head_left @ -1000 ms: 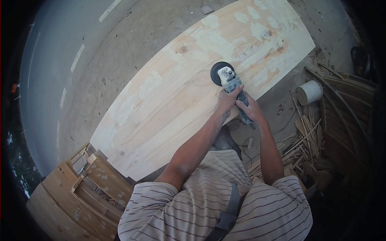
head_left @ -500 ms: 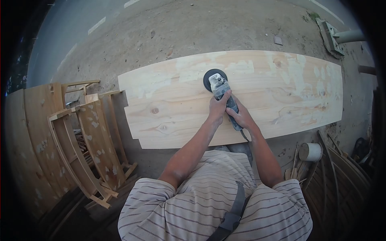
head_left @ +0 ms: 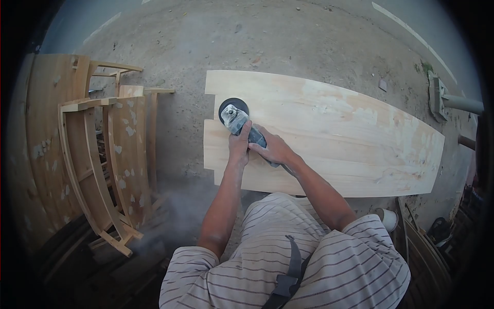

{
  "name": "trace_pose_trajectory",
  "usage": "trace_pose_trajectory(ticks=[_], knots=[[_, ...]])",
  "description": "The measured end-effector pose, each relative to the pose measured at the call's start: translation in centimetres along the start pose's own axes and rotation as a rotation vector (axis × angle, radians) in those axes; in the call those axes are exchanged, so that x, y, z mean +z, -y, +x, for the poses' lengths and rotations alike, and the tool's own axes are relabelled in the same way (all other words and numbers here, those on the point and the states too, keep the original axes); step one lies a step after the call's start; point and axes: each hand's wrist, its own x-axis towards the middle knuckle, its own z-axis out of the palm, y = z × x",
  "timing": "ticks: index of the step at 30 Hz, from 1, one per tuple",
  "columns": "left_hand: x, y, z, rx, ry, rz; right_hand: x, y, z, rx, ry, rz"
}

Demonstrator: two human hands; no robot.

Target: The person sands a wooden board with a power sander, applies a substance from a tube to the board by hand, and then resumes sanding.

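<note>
An angle grinder (head_left: 235, 117) with a round black disc rests against the pale wooden panel (head_left: 329, 139), close to the panel's notched left end. My left hand (head_left: 240, 146) is wrapped round the tool just behind its dusty metal head. Further back, my right hand (head_left: 274, 149) grips the dark body, and the cord trails off beneath that wrist. Lighter filler-like patches show on the panel's right part. The underside of the disc is hidden.
Wooden frames (head_left: 110, 159) with pale patches stand at the left, beside larger boards (head_left: 49, 144). A white bucket-like container (head_left: 387, 219) sits at the lower right, near stacked dark strips. A metal post (head_left: 463, 104) rises at the far right. Dust hangs at the lower left.
Both hands have carried the grinder left across the panel, from its upper middle to its left end. The view has turned left, and a dust cloud now shows at the lower left.
</note>
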Motion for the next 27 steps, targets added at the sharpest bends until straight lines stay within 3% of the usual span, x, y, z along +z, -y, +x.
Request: trace_pose_trajectory(ticks=[5, 7, 10, 27], knots=[[-1.8, -2.5, 1.5, 0.038, -0.06, -0.027, 0.9, 1.8, 3.6, -0.057, -0.014, -0.072], [-2.9, -3.4, 2.4, 0.031, -0.05, -0.01, 0.6, 3.4, 4.4, -0.004, 0.065, -0.085], [-2.1, -3.2, 2.6, 0.023, -0.036, -0.003, -0.3, 3.9, 3.5, 0.027, 0.022, -0.066], [17.4, 9.9, -3.2, -0.07, 0.105, 0.113, -13.5, -8.8, -11.4, 0.194, -0.182, -0.029]])
